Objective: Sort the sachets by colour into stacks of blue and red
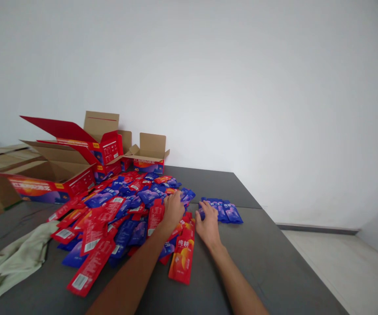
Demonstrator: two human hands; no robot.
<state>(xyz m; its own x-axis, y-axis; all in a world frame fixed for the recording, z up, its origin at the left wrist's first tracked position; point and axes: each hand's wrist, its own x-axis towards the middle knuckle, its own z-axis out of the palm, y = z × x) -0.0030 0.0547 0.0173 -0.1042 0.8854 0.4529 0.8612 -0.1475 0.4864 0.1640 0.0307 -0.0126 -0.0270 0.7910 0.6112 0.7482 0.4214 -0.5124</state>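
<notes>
1. We see a grey table (267,262) standing against a plain white wall, with a light floor showing to its right.
2. A big heap of packets (120,210), red ones and blue ones mixed, covers the middle of the table, spreading from the boxes at the back towards us.
3. Our left hand (173,209) lies palm down on the right edge of that heap, fingers spread flat over the packets; it presses on them, and we cannot tell whether it grips any one of them.
4. Our right hand (208,225) rests just to the right of the left one, fingers loose and stretched forward; the fingertips touch the near end of a small stack of blue packets (223,211).
5. That blue stack lies apart from the heap, on bare table to its right, the packets laid side by side and overlapping.
6. A red packet with an orange picture (182,258) lies between our two forearms, lengthwise towards us, at the near edge of the heap.
7. Another long red packet (89,269) lies at the near left of the heap, its white label end pointing towards us.
8. At the back left stand several open cartons (74,162), red and blue outside and brown inside, flaps raised; the smallest one (149,159) sits furthest right, against the wall.
9. A pale green cloth (12,262) lies crumpled on the left part of the table, just beside the heap.
</notes>
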